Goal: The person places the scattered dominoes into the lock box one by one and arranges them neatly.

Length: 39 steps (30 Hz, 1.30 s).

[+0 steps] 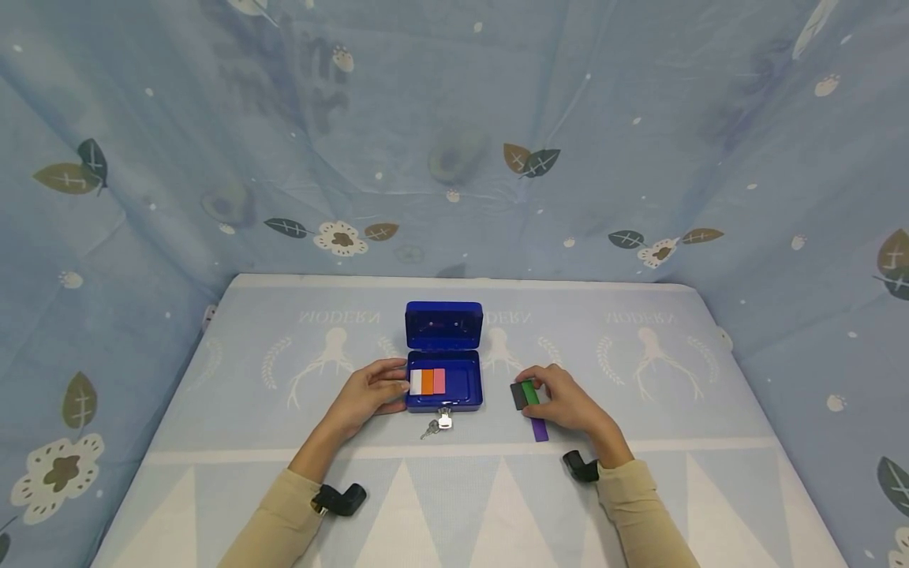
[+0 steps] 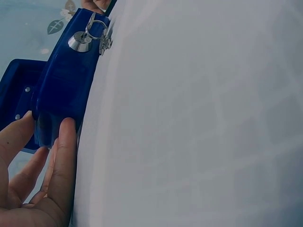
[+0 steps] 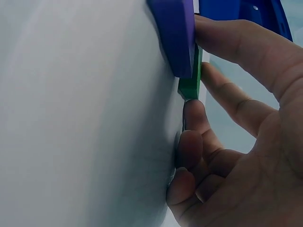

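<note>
A blue metal cash box [image 1: 469, 386] stands with its lid [image 1: 444, 325] raised. Inside, at its left, lie a white block [image 1: 415, 382], an orange block [image 1: 427, 383] and a pink block [image 1: 439, 381]. My left hand [image 1: 364, 397] touches the box's left side, thumb at the rim and fingers fairly straight. To the right of the box, my right hand [image 1: 561, 401] pinches a green block [image 1: 530, 393] between thumb and fingers. A black block [image 1: 519, 397] lies beside the green one. Nearer me is a purple block [image 1: 540, 430], also seen in the right wrist view.
Keys [image 1: 430, 429] on a ring hang from the lock [image 1: 445, 418] on the box's front. Patterned cloth covers the table [image 1: 248, 426]. A blue printed curtain [image 1: 454, 118] rises behind and along both sides.
</note>
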Motion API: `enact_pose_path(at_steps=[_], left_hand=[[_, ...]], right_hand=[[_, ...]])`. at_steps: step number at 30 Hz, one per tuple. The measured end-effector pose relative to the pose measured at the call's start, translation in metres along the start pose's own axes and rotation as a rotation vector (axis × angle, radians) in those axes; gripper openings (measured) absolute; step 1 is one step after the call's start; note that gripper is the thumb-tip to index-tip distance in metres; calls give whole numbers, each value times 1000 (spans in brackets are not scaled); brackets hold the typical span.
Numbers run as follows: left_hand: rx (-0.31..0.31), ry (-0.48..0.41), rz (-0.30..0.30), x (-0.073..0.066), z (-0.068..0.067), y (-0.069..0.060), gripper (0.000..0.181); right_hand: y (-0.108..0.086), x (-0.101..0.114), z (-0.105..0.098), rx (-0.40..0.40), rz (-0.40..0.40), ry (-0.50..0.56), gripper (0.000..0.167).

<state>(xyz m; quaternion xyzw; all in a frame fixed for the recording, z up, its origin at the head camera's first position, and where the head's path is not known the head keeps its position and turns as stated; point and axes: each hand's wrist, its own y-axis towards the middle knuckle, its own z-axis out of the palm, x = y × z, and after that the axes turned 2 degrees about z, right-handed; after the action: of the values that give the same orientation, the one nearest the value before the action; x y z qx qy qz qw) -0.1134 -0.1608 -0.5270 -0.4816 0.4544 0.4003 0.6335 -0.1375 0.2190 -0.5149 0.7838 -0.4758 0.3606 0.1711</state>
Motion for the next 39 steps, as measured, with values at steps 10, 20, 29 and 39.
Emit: enact_pose_path(at_steps=[10, 20, 29, 39], left_hand=[[6, 3, 3, 1, 0, 0, 57], [-11, 2, -1, 0, -1, 0, 56], [-28, 21, 0, 1, 0, 1, 55], [-23, 29, 0, 0, 1, 0, 55]], right_hand=[[0, 1, 0, -10, 17, 1, 46], [5, 7, -1, -18, 11, 27, 47], [12, 14, 0, -34, -3, 36, 46], [18, 23, 1, -37, -11, 24, 46]])
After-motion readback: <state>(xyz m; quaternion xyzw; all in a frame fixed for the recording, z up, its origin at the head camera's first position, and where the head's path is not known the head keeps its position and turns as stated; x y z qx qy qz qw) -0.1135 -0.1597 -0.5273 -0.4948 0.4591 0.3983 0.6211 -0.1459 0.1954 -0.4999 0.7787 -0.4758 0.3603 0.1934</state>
